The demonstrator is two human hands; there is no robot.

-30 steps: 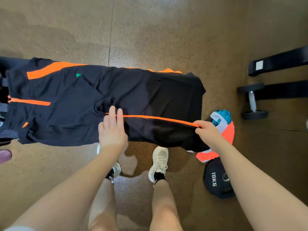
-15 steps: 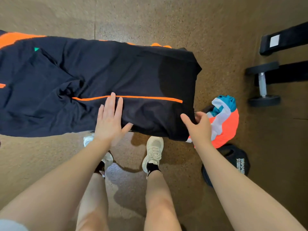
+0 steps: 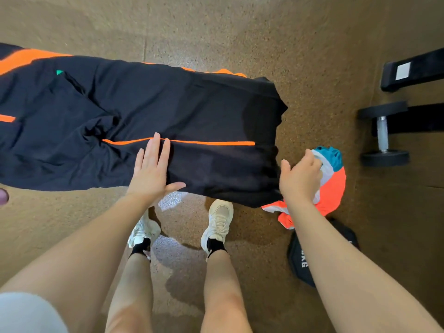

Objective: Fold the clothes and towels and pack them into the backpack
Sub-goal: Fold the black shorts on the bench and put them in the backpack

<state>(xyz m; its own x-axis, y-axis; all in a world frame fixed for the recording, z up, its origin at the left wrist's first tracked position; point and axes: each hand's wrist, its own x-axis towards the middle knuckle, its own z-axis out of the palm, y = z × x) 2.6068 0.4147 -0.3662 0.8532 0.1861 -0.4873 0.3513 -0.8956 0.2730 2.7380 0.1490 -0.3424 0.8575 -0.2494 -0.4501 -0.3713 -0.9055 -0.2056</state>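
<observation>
A pair of black trousers with orange stripes (image 3: pixel 192 111) lies stretched flat across a raised surface, legs toward the right. My left hand (image 3: pixel 153 171) presses flat on the near leg, fingers spread, tips at the thin orange stripe. My right hand (image 3: pixel 300 176) hovers open just off the trousers' right end, above an orange, white and teal garment (image 3: pixel 331 186) crumpled on the floor. No backpack is in view.
A black dumbbell (image 3: pixel 383 134) and black bench feet (image 3: pixel 413 70) sit at the right. A black weight plate (image 3: pixel 300 260) lies on the floor under my right forearm. My feet in white shoes (image 3: pixel 218 219) stand below the trousers on brown speckled flooring.
My right hand let go of the trouser leg end and drew off to the right, open. My left hand stayed pressing flat on the near leg.
</observation>
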